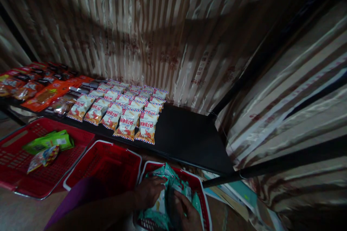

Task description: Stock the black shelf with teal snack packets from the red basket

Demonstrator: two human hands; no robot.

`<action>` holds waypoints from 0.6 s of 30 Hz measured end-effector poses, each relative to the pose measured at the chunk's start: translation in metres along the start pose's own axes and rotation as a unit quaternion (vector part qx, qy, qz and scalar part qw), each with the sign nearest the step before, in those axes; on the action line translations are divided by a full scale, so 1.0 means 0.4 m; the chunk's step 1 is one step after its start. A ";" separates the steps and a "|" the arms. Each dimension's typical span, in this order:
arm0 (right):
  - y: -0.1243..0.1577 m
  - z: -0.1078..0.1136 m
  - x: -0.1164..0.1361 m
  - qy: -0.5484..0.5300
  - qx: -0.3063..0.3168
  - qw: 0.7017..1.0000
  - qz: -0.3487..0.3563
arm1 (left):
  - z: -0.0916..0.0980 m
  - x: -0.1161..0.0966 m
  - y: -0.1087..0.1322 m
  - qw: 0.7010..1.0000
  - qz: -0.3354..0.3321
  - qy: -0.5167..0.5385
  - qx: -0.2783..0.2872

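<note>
Both my hands are down in a red basket (202, 187) at the bottom of the view, which is full of teal snack packets (173, 180). My left hand (149, 191) is closed on a bunch of the teal packets at the basket's left side. My right hand (184, 213) lies just right of it with its fingers curled into the same pile of packets. On the black shelf (189, 137) above, white, red and blue snack packets (127, 122) lie in neat rows.
An empty red basket (108, 166) stands left of the one I reach into. Further left, a third red basket (16, 158) holds green packets (51, 140) and a colourful bag. Orange and dark packets (46, 94) fill the shelf's left end. Striped curtains hang behind and to the right.
</note>
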State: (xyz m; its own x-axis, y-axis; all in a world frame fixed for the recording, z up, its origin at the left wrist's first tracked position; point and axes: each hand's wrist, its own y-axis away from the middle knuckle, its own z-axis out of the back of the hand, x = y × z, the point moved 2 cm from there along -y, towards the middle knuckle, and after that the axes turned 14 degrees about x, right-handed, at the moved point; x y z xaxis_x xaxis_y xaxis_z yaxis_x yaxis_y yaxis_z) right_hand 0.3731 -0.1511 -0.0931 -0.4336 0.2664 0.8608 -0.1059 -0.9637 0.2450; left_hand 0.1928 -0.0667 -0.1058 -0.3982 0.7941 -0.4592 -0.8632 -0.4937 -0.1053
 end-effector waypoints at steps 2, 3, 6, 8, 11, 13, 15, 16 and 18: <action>-0.008 0.002 0.039 -0.038 0.022 0.999 0.008 | 0.082 -0.019 -0.014 0.994 -0.052 -0.030 -0.096; -0.015 0.005 0.066 -0.058 0.030 0.998 0.015 | 0.129 -0.021 -0.022 0.986 -0.058 -0.050 -0.146; -0.058 0.010 0.174 -0.107 0.068 0.991 0.054 | 0.268 0.000 -0.046 0.945 -0.037 -0.113 -0.304; -0.110 0.019 0.253 -0.129 0.037 0.986 0.097 | 0.336 0.037 -0.067 0.924 0.065 -0.130 -0.353; -0.223 0.027 0.344 -0.159 -0.014 0.976 0.150 | 0.388 0.093 -0.098 0.909 0.167 -0.141 -0.356; -0.311 0.029 0.378 -0.149 -0.054 0.973 0.165 | 0.401 0.123 -0.115 0.907 0.193 -0.149 -0.344; -0.396 0.028 0.401 -0.127 -0.077 0.973 0.177 | 0.412 0.146 -0.128 0.905 0.205 -0.157 -0.338; -0.435 0.026 0.411 -0.117 -0.080 0.974 0.178 | 0.417 0.154 -0.133 0.905 0.207 -0.162 -0.336; -0.506 0.020 0.432 -0.105 -0.080 0.976 0.173 | 0.428 0.166 -0.143 0.906 0.201 -0.173 -0.330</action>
State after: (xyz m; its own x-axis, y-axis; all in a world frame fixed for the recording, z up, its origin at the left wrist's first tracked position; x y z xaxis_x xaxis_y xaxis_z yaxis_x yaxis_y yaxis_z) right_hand 0.3269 0.0903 0.0097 -0.2769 -0.0943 0.9563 -0.1322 -0.9820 -0.1351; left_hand 0.1625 0.0751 0.0208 -0.8116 0.5096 -0.2856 -0.2987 -0.7822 -0.5467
